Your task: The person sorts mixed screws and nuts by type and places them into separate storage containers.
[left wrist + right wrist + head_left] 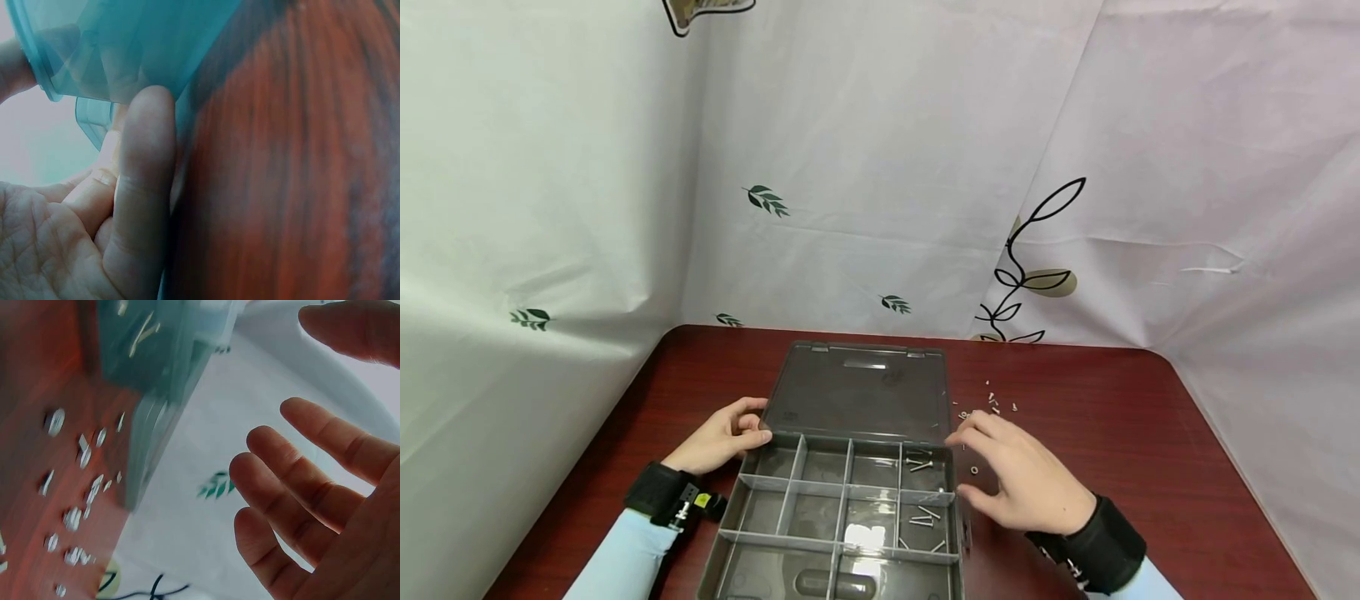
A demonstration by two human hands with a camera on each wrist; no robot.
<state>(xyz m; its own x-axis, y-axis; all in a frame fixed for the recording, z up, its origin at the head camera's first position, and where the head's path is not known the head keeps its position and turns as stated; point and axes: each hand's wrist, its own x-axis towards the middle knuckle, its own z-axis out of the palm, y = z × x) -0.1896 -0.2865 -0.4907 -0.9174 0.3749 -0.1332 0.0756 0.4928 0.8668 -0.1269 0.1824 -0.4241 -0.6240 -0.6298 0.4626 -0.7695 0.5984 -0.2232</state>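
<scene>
A grey see-through compartment storage box (811,545) lies on the table with its lid (861,392) folded back behind it. My left hand (718,437) holds the box's back left corner near the hinge. In the left wrist view, the thumb (149,144) lies against the box wall (150,44), and part of the fingers is hidden behind it. My right hand (1026,475) hovers by the box's right side, fingers apart and holding nothing. Several screws (922,521) sit in the right-hand compartments.
Loose small screws and nuts (72,519) are scattered on the dark red table (1097,417), right of the lid. A white cloth (865,167) with leaf prints hangs behind and beside the table.
</scene>
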